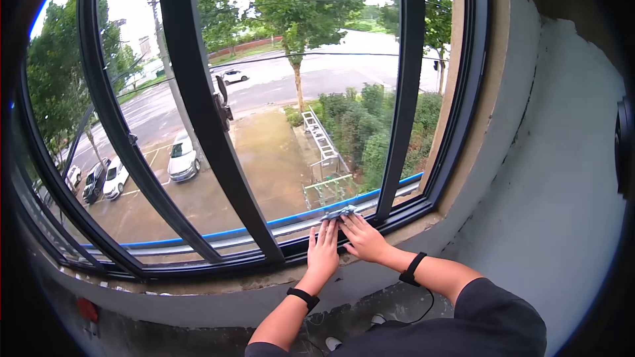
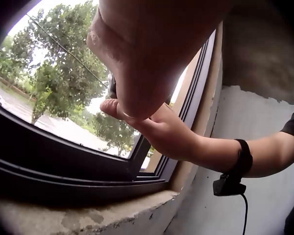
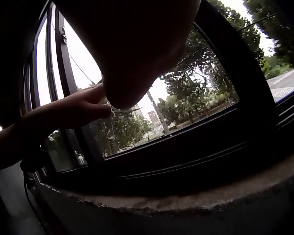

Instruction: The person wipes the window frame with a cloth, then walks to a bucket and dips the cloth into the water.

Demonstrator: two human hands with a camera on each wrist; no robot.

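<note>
**A:** I'm looking down from an upper floor, through a dark-framed window (image 1: 198, 112) onto a wet car park, parked cars, trees and a road. The concrete sill (image 1: 278, 284) under it is rough and chipped, with bare plaster on the right-hand wall (image 1: 562, 178).

**B:** And the hands?

**A:** Both up on the bottom rail of the frame, side by side. There's a small bluish cloth (image 1: 340, 212) bunched on that rail, just left of the upright bar (image 1: 403, 92). My right hand (image 1: 362, 237) has its fingers laid flat over the near edge of it, pressing, not gripping. My left hand (image 1: 323, 251) lies flat too, fingers straight, tips at the cloth's left end.

**B:** Which way does the cloth lie?

**A:** Long side along the rail, left to right, directly ahead of both sets of fingertips. The right hand is the closer one, sitting more squarely on it.

**B:** Anything from the wrist cameras?

**A:** Mostly my own hands blocking the lens. The left wrist view shows a scrap of cloth by the right thumb; beyond that I can't tell.
</note>
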